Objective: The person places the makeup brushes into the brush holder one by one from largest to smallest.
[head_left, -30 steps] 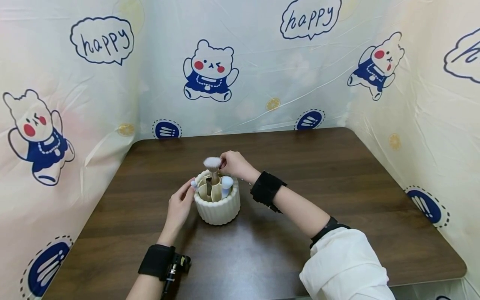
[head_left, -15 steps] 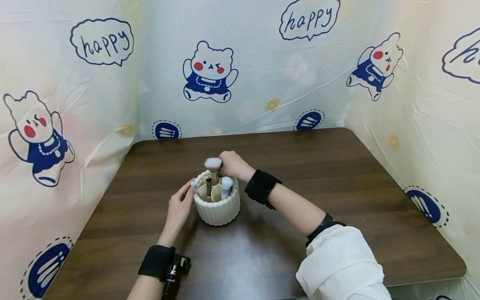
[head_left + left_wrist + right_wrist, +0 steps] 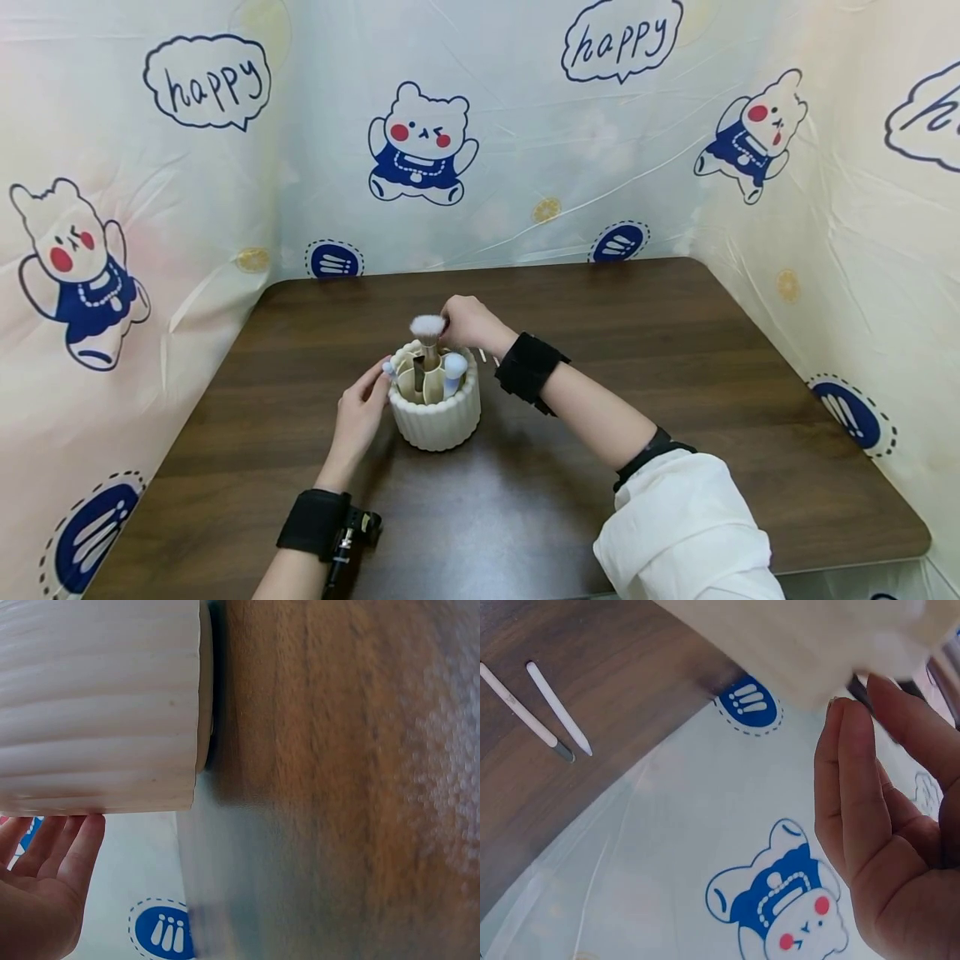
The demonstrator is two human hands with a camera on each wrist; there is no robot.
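A cream ribbed round brush holder with inner dividers stands upright on the table. In it are a fluffy white-tipped makeup brush, a pale blue round-headed piece and a small blue tip at the left rim. My left hand rests its nearly straight fingers on the holder's left side; the left wrist view shows fingertips against the ribbed wall. Over the back right rim, my right hand pinches a slim dark stick, mostly hidden by fingers and holder.
Two slim pen-like sticks, one white and one pale pink with a grey end, lie on the brown wooden table beyond the right wrist. Printed curtains hang along the table's back and sides.
The right hand and wrist first shifted slightly left, then back right and a little up at the holder's rim. The left hand and holder stay put.
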